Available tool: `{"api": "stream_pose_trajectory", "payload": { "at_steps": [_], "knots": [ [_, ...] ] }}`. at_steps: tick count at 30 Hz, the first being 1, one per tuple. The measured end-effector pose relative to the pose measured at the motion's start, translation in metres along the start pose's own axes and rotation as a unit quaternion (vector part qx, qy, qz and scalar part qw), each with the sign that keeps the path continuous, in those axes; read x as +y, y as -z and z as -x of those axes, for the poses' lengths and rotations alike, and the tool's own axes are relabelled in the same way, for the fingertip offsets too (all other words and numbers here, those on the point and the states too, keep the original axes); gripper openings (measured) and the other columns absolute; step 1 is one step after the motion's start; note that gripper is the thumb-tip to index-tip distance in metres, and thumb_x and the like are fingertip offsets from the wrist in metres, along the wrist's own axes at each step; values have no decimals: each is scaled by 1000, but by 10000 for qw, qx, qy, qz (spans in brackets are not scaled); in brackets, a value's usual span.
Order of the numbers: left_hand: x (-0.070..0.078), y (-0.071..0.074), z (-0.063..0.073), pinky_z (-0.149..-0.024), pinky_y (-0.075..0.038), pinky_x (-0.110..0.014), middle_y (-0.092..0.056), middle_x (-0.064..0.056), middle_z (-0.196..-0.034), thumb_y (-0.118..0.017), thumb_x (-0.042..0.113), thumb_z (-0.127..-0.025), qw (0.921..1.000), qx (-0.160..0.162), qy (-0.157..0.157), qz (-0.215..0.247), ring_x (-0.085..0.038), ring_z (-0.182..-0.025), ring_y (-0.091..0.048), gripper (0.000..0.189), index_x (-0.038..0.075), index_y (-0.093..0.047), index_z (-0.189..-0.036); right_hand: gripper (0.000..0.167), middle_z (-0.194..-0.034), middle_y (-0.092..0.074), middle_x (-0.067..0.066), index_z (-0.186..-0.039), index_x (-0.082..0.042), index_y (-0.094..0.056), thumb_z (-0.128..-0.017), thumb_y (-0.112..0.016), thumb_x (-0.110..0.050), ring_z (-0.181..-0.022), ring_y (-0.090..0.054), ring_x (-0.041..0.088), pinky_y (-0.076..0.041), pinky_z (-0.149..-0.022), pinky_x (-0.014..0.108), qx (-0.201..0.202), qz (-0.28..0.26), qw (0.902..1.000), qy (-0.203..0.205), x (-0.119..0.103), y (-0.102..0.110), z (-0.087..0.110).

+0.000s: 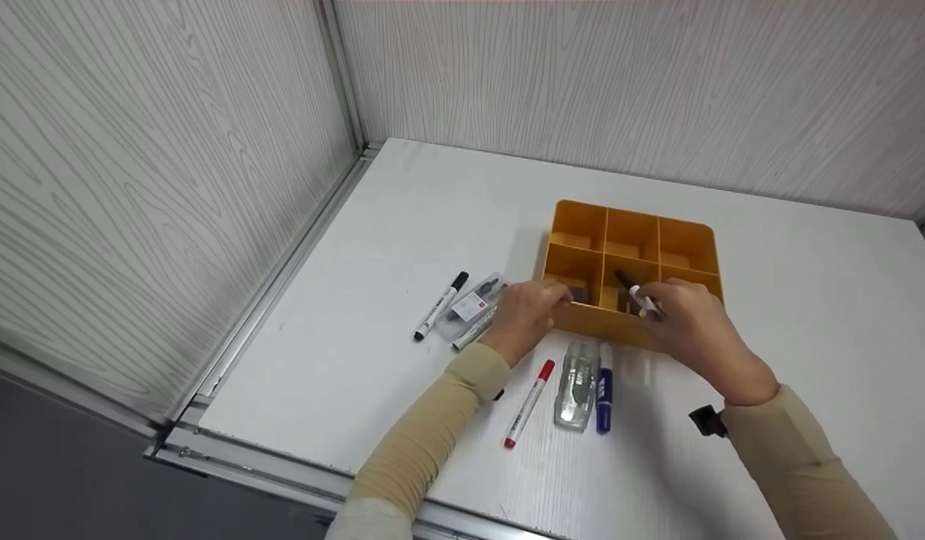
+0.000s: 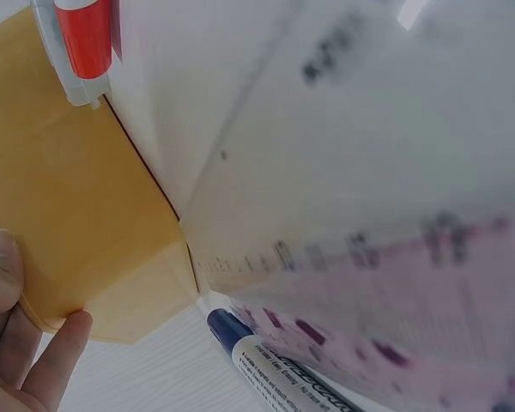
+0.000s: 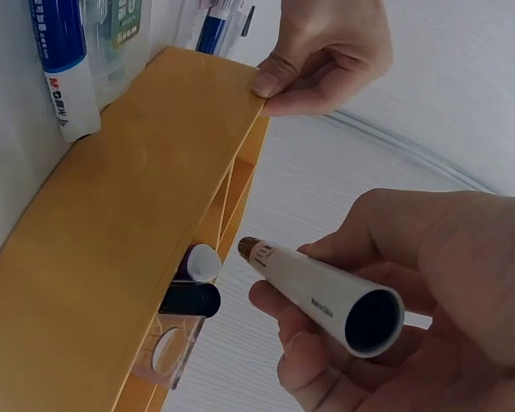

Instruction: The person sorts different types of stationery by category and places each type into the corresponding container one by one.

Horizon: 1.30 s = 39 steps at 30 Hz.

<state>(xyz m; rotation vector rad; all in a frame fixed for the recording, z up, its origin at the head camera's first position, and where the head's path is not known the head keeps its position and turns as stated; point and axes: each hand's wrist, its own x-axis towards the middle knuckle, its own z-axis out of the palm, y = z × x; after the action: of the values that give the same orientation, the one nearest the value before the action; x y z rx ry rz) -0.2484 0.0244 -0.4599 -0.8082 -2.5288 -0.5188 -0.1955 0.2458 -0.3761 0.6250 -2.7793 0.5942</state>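
A yellow divided box (image 1: pixel 582 319) with six compartments stands on the white table. My left hand (image 1: pixel 528 319) grips its near left corner; the thumb and curled fingers of that hand (image 3: pixel 330 60) pinch the rim in the right wrist view. Above the front middle compartment, my right hand (image 1: pixel 698 326) holds a white marker (image 1: pixel 639 295) with a black end pointing away. The same marker (image 3: pixel 322 296) lies between thumb and fingers in the right wrist view. Ends of items, among them a white round one (image 3: pixel 203 263) and a clear case (image 3: pixel 170 350), show inside the box.
Left of the box lie a black-capped marker (image 1: pixel 441 306), a clear case (image 1: pixel 471 304) with a label, and another white marker (image 1: pixel 473 330). In front lie a red-capped marker (image 1: pixel 530 403), a clear plastic case (image 1: pixel 578 386) and a blue marker (image 1: pixel 605 397).
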Motion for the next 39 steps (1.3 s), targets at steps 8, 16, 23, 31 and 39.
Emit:
{"api": "stream_pose_trajectory", "payload": {
  "at_steps": [8, 16, 23, 31, 39],
  "knots": [
    [-1, -1, 3, -68, -55, -23, -76, 5, -90, -72, -7, -73, 10000, 85, 4, -28, -11, -76, -70, 31, 16, -74, -94, 28, -61, -31, 0, -60, -11, -43, -73, -47, 13, -59, -36, 17, -28, -53, 30, -708, 270, 9964, -377, -1, -11, -27],
    [-1, 0, 2, -69, -55, -23, -76, 4, -91, -73, -3, -78, 9999, 96, 16, 42, -11, -76, -71, 25, 16, -74, -94, 28, -54, -42, 2, -58, -6, -53, -78, -46, 13, -52, -44, 17, -36, -48, 31, -873, 515, 9943, -329, -2, -25, -43],
    [0, -1, 1, -67, -54, -24, -76, 4, -89, -73, 0, -80, 10000, 95, -9, -30, -12, -75, -70, 21, 16, -74, -93, 22, -62, -61, 10, -74, 2, -67, -85, -50, 11, -54, -53, 19, -46, -51, 33, -987, 478, 9931, -406, 1, -36, -48],
    [0, -1, 0, -65, -54, -23, -76, 4, -89, -73, -3, -75, 9998, 95, -45, -167, -11, -74, -70, 27, 17, -74, -92, 19, -66, -61, 11, -72, -1, -65, -84, -52, 7, -56, -52, 21, -42, -51, 34, -933, 391, 9933, -565, 8, -45, -52],
    [0, -1, 0, -66, -55, -22, -76, 5, -91, -70, -9, -71, 9999, 69, -13, -90, -10, -76, -71, 34, 17, -75, -94, 20, -62, -61, 12, -66, -2, -63, -83, -54, 3, -56, -56, 26, -47, -53, 43, -716, 678, 9933, -607, 12, -52, -51]
  ]
}}
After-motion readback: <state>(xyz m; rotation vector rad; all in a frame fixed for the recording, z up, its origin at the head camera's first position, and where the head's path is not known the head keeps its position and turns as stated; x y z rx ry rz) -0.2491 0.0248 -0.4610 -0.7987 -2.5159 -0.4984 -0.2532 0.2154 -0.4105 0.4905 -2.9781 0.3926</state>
